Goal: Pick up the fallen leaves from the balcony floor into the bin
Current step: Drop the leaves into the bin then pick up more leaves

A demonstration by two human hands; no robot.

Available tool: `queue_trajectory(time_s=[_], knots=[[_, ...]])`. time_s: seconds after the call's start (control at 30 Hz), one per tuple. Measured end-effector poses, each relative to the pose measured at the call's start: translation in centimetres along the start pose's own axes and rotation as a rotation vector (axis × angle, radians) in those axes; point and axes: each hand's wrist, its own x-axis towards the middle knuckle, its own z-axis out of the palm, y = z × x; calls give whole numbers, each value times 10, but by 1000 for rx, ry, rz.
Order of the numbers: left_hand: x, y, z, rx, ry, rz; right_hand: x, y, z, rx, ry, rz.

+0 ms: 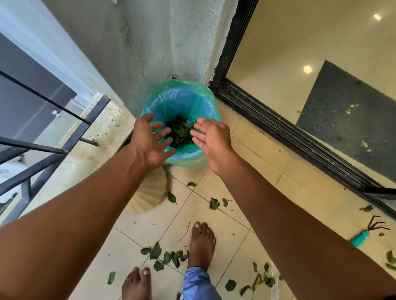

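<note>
A blue bin [185, 96] lined with a green plastic bag stands in the balcony corner, with a heap of dark green leaves [179, 131] at its bottom. My left hand [148, 140] and my right hand [213, 140] hover over the bin's near rim, palms facing each other, fingers spread and holding nothing. Several fallen leaves [166, 258] lie on the cream tiles by my bare feet, more leaves [262, 278] lie to the right, and a few [214, 203] sit closer to the bin.
A teal-handled hand rake [364, 232] lies on the floor at right. A black sliding-door track [289, 136] runs diagonally, with a grey mat [357, 120] inside. A dark metal railing [48, 151] borders the left. My feet [201, 246] stand among the leaves.
</note>
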Motion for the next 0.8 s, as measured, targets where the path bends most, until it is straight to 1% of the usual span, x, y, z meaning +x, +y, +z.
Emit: queue_trajectory(time_s=[0.07,0.13,0.23,0.4,0.53,0.67,0.8], knots=[[-19,-15,-16,89,-84,21,-29,10,-10,-98,15,-114],[-33,-33,-35,136,-120,11,-55,27,-22,-178,35,-205],[-60,-67,-66,268,-150,13,-94,61,-40,-218,75,-250],[-82,-117,-127,360,-95,-112,-145,130,-67,-291,152,-261],[-81,-155,-177,400,-62,-201,-157,192,-98,-372,218,-235],[-74,-197,-220,403,3,-272,-150,263,-138,-563,290,-138],[-59,-244,-251,457,46,-310,-136,332,-172,-861,301,-61]])
